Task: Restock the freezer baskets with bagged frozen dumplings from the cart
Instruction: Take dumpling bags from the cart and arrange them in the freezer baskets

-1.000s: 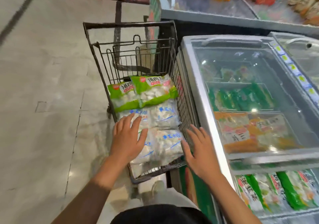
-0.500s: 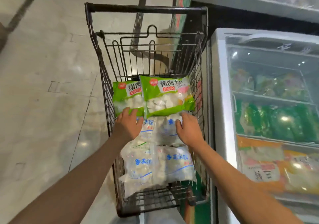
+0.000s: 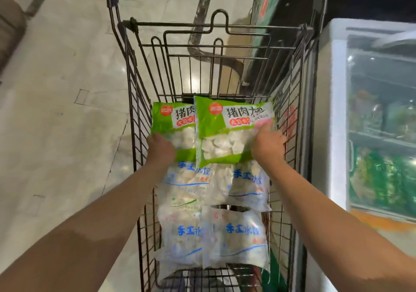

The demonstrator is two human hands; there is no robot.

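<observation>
A black wire cart (image 3: 135,116) stands in front of me and holds several bags of frozen dumplings. At its far end lie two green bags side by side. My left hand (image 3: 161,149) grips the lower left corner of the left green bag (image 3: 174,123). My right hand (image 3: 267,145) grips the lower right side of the right green bag (image 3: 227,134), which overlaps the left one. Nearer to me lie several clear bags with blue print (image 3: 238,235), flat on the cart's floor.
A chest freezer (image 3: 333,111) with a glass lid stands directly right of the cart; green and orange packs show through the glass. Pale tiled floor (image 3: 56,111) spreads to the left. A dark cabinet stands beyond the cart's far right corner.
Both hands moved forward from the clear blue-print bags to the two green bags and took hold of them. The view has moved closer over the cart.
</observation>
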